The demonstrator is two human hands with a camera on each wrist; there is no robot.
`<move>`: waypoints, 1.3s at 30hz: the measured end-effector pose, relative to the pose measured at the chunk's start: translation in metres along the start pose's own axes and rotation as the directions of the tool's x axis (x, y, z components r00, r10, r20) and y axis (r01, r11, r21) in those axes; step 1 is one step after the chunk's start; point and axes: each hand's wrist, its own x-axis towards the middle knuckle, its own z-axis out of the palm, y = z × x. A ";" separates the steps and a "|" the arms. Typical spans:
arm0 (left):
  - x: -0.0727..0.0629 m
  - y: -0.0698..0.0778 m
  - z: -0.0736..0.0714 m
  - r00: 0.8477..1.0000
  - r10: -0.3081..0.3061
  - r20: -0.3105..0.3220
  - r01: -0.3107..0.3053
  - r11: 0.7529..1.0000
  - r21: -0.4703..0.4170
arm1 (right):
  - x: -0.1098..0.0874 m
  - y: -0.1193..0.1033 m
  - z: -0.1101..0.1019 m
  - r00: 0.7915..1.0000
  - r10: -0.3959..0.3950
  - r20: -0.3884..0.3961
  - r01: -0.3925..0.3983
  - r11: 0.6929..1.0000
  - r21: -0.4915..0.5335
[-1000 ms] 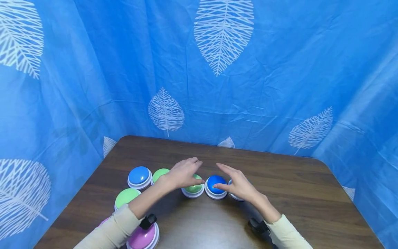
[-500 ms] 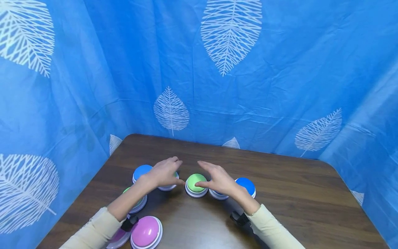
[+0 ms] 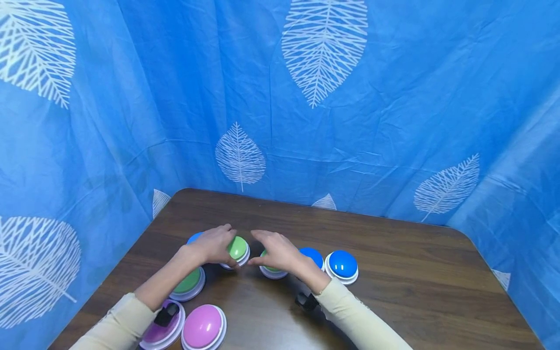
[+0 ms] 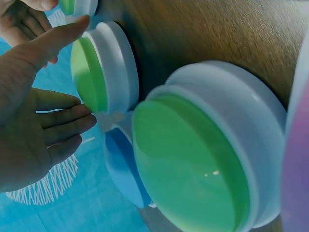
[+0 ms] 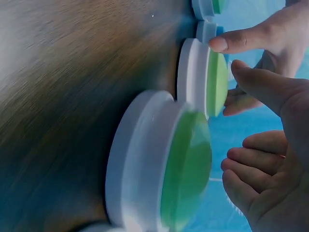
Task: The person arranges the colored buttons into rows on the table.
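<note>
Large dome push buttons with white bases stand in a curved row on the table. My left hand (image 3: 213, 245) hovers by a green button (image 3: 238, 248), its thumb near the button's front edge and its fingers extended. In the left wrist view that green button (image 4: 89, 75) sits beside the thumb and fingertips, with no grip on it. My right hand (image 3: 280, 251) is held over a second green button (image 3: 272, 273), hiding most of its dome. Seen from the right wrist, the fingers (image 5: 251, 166) stay apart from the nearer green dome (image 5: 188, 169).
To the right stand two blue buttons (image 3: 343, 264). At left are another blue button (image 3: 194, 237), partly hidden, and a green one (image 3: 189, 282). Two pink-purple buttons (image 3: 202, 326) lie nearest the front. A blue leaf-patterned curtain (image 3: 280, 121) hangs behind the brown table (image 3: 415, 291).
Both hands have moved left along the row. My right hand has passed from a blue button to a green one, uncovering the blue ones. The buttons appear to have stayed put.
</note>
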 end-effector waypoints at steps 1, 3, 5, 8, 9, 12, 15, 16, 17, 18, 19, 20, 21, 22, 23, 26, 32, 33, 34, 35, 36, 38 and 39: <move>0.000 -0.002 0.000 1.000 -0.005 0.005 0.005 1.000 0.005 | 0.003 -0.002 0.002 1.000 0.003 0.003 -0.003 1.000 -0.006; 0.000 -0.006 0.001 1.000 -0.015 0.014 0.015 1.000 0.013 | 0.009 -0.005 0.006 1.000 0.011 0.006 -0.011 1.000 -0.014; 0.000 -0.009 0.002 1.000 -0.016 0.017 0.015 1.000 0.025 | 0.014 -0.007 0.009 1.000 0.016 0.008 -0.016 1.000 -0.023; 0.000 -0.013 0.002 1.000 -0.017 0.021 0.016 0.999 0.033 | 0.021 -0.009 0.013 1.000 0.024 0.013 -0.023 0.999 -0.034; -0.001 -0.014 0.002 1.000 -0.017 0.024 0.016 0.999 0.032 | 0.023 -0.009 0.014 1.000 0.023 0.014 -0.023 0.999 -0.034; 0.000 -0.016 0.002 0.999 -0.021 0.042 0.019 0.999 0.032 | 0.028 -0.010 0.016 1.000 0.016 0.022 -0.015 0.999 -0.042; 0.000 -0.018 0.001 0.998 -0.027 0.064 0.025 0.999 0.022 | 0.034 -0.010 0.019 1.000 0.008 0.030 -0.007 0.999 -0.046; 0.001 -0.018 0.002 0.997 -0.029 0.069 0.028 0.999 0.018 | 0.036 -0.010 0.021 0.999 0.008 0.034 -0.006 0.999 -0.050; 0.001 -0.019 0.002 0.997 -0.033 0.072 0.032 0.999 0.013 | 0.037 -0.010 0.022 0.999 0.011 0.038 -0.009 0.999 -0.051; 0.001 -0.019 0.003 0.997 -0.036 0.075 0.035 0.999 0.007 | 0.038 -0.010 0.024 0.999 0.013 0.043 -0.011 0.998 -0.054; 0.002 -0.020 0.003 0.996 -0.038 0.076 0.038 0.999 0.003 | 0.039 -0.010 0.025 0.999 0.014 0.046 -0.011 0.998 -0.058; 0.002 -0.021 0.004 0.996 -0.039 0.077 0.040 0.999 -0.001 | 0.039 -0.010 0.027 0.999 0.016 0.049 -0.013 0.998 -0.059; 0.002 -0.021 0.004 0.997 -0.034 0.074 0.034 0.999 -0.001 | 0.040 -0.010 0.028 0.999 0.018 0.051 -0.014 0.998 -0.061; 0.003 -0.022 0.005 0.997 -0.030 0.071 0.031 1.000 -0.001 | 0.040 -0.011 0.029 0.998 0.020 0.051 -0.017 0.998 -0.060; 0.003 -0.023 0.006 0.997 -0.026 0.069 0.026 1.000 -0.001 | 0.041 -0.011 0.030 0.998 0.023 0.052 -0.020 0.998 -0.061; 0.003 -0.024 0.006 0.998 -0.016 0.059 0.016 1.000 0.000 | 0.041 -0.011 0.032 0.999 0.027 0.041 -0.025 0.998 -0.056; 0.000 -0.023 0.004 0.999 -0.005 0.050 0.005 1.000 -0.002 | 0.039 -0.011 0.034 1.000 0.010 0.014 -0.009 0.999 -0.043; 0.000 -0.022 0.003 0.999 -0.001 0.051 0.001 1.000 -0.004 | 0.037 -0.011 0.033 1.000 0.012 0.009 -0.012 0.999 -0.034; 0.000 -0.021 0.002 0.999 -0.001 0.051 0.001 1.000 -0.008 | 0.036 -0.011 0.033 1.000 0.016 0.005 -0.016 1.000 -0.026; -0.001 -0.021 0.001 0.999 0.002 0.050 -0.001 1.000 -0.012 | 0.035 -0.011 0.032 1.000 0.019 0.000 -0.019 1.000 -0.016; -0.002 -0.021 -0.001 0.999 -0.001 0.051 0.002 1.000 -0.019 | 0.034 -0.012 0.031 1.000 0.023 -0.004 -0.023 1.000 -0.004; -0.004 -0.020 -0.005 0.999 -0.003 0.045 0.005 0.999 -0.037 | 0.032 -0.013 0.029 0.999 0.027 -0.018 -0.027 0.999 0.019; -0.005 -0.019 -0.007 0.999 -0.001 0.041 0.003 0.999 -0.045 | 0.031 -0.013 0.028 0.999 0.029 -0.024 -0.028 0.999 0.028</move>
